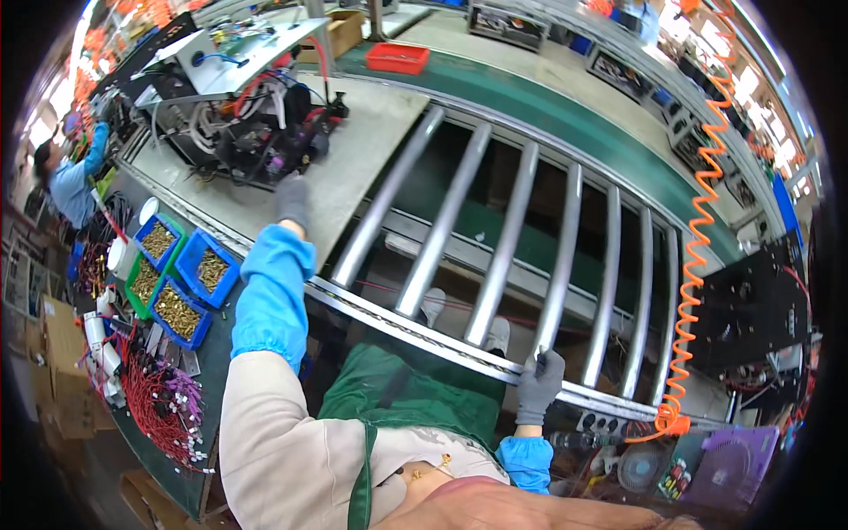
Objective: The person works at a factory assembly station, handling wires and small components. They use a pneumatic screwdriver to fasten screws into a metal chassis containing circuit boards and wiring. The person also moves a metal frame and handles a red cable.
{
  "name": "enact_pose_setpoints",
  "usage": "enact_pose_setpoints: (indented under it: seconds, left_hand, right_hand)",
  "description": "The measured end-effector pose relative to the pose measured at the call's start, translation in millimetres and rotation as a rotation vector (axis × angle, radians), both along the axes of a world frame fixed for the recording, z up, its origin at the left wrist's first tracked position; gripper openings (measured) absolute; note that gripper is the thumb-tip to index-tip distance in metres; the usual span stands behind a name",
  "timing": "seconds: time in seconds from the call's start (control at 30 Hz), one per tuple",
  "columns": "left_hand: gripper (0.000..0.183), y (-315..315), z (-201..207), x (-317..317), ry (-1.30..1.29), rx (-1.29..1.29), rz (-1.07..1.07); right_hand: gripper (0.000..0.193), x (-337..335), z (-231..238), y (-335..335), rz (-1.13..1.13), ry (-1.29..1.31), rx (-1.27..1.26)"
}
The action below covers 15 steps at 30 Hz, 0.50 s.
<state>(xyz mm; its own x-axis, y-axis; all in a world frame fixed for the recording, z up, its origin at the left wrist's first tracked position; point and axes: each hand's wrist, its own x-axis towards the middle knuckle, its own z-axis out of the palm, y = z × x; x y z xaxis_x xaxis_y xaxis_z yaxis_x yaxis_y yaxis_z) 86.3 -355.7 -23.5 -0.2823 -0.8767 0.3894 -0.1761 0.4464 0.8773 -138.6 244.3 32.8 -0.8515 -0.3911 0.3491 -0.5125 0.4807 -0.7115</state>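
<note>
My left hand [293, 201], in a grey glove and blue sleeve cover, reaches forward to the near edge of a partly built machine [274, 132]. This has a white panel [243, 57] on top, with black parts, hoses and wires below, and stands on a flat grey board [375, 132]. Blur smears the left fingers, so their grip does not show. My right hand [539, 389], gloved alike, is closed over the near conveyor rail [433, 341], at the end of a metal roller [565, 256].
Blue bins [208, 269] of brass-coloured fittings and red wire bundles [155, 397] lie on the left bench. An orange coiled hose [698, 221] hangs at right. A red tray [397, 58] sits beyond the conveyor. Another person [71, 181] works far left. Gaps separate the rollers.
</note>
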Motion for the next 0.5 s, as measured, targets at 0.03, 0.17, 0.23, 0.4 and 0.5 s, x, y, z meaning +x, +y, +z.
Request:
enact_pose_setpoints:
  seconds: [0.03,0.17,0.23,0.4,0.5]
  left_hand:
    - [0.016,-11,10,9,0.061,0.089,0.026]
    - [0.015,-20,47,39,0.297,0.449,0.14]
    - [0.034,-9,47,24,0.008,0.311,0.271]
    - [0.048,-1,44,-11,-0.262,0.186,0.615]
    - [0.049,-14,32,9,-0.29,0.195,0.554]
  right_hand:
    - [0.026,3,4,-12,-0.006,0.17,0.073]
    - [0.027,7,9,-31,0.017,0.313,0.312]
    - [0.027,10,11,-32,-0.015,0.297,0.347]
    - [0.026,12,10,-34,-0.002,0.354,0.42]
    - [0.024,14,11,-36,0.002,0.361,0.405]
